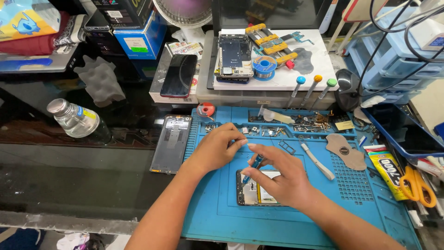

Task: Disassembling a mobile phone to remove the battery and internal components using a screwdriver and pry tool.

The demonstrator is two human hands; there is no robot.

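Head view: right hand (277,173) pinches a blue screwdriver (253,165) over the opened phone (252,190) at six o'clock on the blue mat (222,208); left hand (219,146), fingers curled, pinches its tip.

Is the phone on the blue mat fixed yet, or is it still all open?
Still open. The back cover already lies off beside the blue mat. The phone shows its bare insides. The right hand points a blue screwdriver into it while the left hand pinches near the tip. Closing up looks not yet done.
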